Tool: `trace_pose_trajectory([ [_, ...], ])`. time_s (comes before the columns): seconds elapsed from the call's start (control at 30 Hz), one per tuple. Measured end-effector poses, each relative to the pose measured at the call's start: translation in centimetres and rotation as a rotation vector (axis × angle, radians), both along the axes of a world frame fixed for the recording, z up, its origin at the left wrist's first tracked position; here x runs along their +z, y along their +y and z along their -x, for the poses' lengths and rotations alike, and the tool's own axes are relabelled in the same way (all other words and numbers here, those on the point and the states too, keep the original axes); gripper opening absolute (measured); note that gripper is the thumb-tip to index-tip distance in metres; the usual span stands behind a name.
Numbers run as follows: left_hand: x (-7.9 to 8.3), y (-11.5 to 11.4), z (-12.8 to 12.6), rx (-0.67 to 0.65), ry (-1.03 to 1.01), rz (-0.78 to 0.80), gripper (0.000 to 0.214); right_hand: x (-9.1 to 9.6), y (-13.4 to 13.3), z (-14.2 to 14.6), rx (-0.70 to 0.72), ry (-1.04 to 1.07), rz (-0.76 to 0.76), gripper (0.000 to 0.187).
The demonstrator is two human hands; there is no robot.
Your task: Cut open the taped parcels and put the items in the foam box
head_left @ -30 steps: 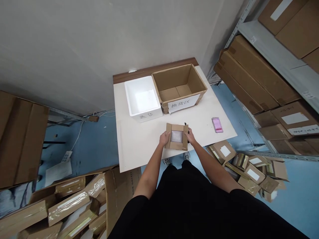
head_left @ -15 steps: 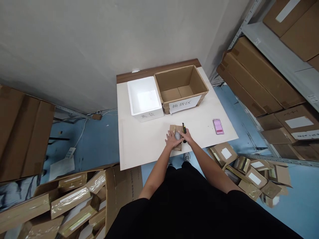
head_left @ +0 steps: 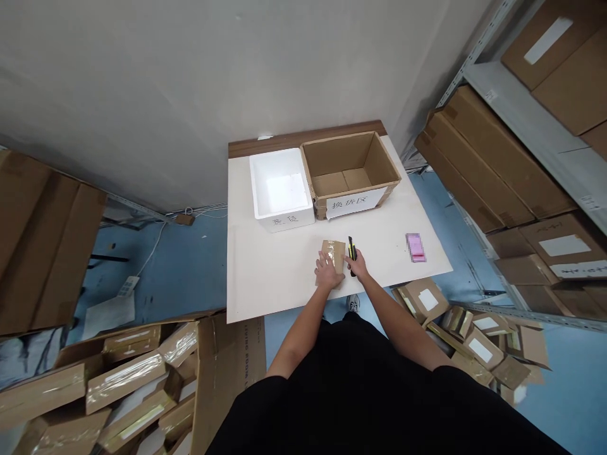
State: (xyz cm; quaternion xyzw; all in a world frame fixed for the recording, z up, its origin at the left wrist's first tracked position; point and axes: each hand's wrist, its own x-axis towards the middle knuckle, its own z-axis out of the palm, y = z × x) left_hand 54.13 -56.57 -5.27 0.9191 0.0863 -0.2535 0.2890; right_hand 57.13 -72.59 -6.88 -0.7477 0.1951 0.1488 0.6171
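A small taped cardboard box (head_left: pixel 336 251) lies near the front edge of the white table (head_left: pixel 265 272). My left hand (head_left: pixel 327 273) is over its near left part, fingers along one side and thumb toward the near end, gripping it against the tabletop. Just right of the box, my right hand (head_left: pixel 357 264) is closed around a black and yellow utility knife (head_left: pixel 351 245) that points away from me. The knife is beside the box; whether its blade is out is too small to tell. What the box contains is hidden.
Behind my hands stand a white foam box (head_left: pixel 287 221) and a larger open carton (head_left: pixel 389 189) with a paper label. A pink blurred item (head_left: pixel 416 248) lies at right. Parcels fill a big carton (head_left: pixel 232 354) at lower left; more parcels (head_left: pixel 484 341) lie at lower right.
A grey item showed between my hands on the box before; now a taped cardboard face is there instead. My right hand, with the knife, has moved slightly away from the box.
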Motion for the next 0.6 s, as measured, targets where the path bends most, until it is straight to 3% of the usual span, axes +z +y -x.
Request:
trace_pose_trajectory([
  [0.13,-0.7,7.3,0.0,0.039,-0.062,0.174,0.117,-0.2,-0.3,0.1,-0.098,0.101,0.030,0.030],
  [0.23,-1.8,12.6,0.9,0.161,0.045,0.313,0.086,-0.7,1.1,0.7,-0.040,0.160,0.038,0.026],
  [0.3,-2.5,14.2,1.8,0.212,0.119,0.392,0.081,-1.0,2.9,1.4,0.042,0.176,-0.011,0.028],
  [0.4,-3.1,13.9,2.4,0.276,0.093,0.487,0.082,-1.2,5.6,2.5,0.109,0.191,-0.116,0.033],
  [0.47,-3.3,12.8,2.5,0.313,0.047,0.553,0.077,-0.8,6.3,2.7,0.071,0.186,-0.119,0.036],
  [0.6,-3.6,10.5,2.4,0.371,0.016,0.755,0.066,1.5,4.3,1.4,-0.009,0.121,-0.171,0.041],
])
